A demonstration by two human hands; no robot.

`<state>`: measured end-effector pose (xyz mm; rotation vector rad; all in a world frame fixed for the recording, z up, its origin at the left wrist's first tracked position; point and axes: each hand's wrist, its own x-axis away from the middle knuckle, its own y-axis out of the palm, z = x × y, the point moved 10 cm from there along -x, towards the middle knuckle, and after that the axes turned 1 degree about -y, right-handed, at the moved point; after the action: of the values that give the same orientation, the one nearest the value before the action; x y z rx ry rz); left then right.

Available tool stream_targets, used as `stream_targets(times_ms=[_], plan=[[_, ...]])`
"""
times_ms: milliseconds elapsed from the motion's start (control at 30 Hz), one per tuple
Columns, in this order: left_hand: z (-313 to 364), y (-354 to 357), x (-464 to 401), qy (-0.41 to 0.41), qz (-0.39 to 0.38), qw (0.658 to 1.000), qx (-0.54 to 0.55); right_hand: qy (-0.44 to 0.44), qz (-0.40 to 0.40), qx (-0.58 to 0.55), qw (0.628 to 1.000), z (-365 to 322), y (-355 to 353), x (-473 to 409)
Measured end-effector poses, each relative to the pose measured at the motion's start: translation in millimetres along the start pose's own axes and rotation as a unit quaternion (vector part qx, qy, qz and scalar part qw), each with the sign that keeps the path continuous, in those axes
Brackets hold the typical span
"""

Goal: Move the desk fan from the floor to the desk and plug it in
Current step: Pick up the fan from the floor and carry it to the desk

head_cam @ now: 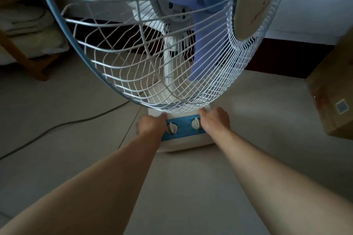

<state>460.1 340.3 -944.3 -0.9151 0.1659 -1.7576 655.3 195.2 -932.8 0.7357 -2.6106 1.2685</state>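
The desk fan [183, 143] stands on the tiled floor straight ahead, with a white base, a blue control panel with two white knobs, a white wire cage with a blue rim and blue blades. My left hand [150, 125] grips the left side of the base beside the left knob. On the right side of the base my right hand [214, 118] grips beside the right knob. The fan's grey cord [57, 127] trails across the floor to the left. The plug and the desk are out of sight.
A cardboard box [332, 97] sits on the floor at the right. A wooden frame [24, 59] with pale bedding stands at the left. A dark skirting band runs along the wall behind the fan.
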Motion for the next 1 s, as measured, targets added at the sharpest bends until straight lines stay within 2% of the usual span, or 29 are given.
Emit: stream_targets(times_ms=[333, 700, 833, 1000], plan=[[-8, 0, -5, -0.04, 0.001, 0.999, -0.001, 0.022, 0.017, 0.012, 1.0, 6, -1, 2], [-6, -5, 8, 0.009, -0.033, 0.999, 0.039, 0.029, 0.019, -0.055, 0.998, 12, -11, 26], [-6, -7, 11, 0.022, -0.038, 0.999, 0.025, 0.011, -0.007, -0.039, 0.999, 9, -6, 30], [-11, -10, 14, 0.007, -0.044, 0.999, -0.022, 0.002, 0.011, -0.06, 0.998, 11, -9, 38]])
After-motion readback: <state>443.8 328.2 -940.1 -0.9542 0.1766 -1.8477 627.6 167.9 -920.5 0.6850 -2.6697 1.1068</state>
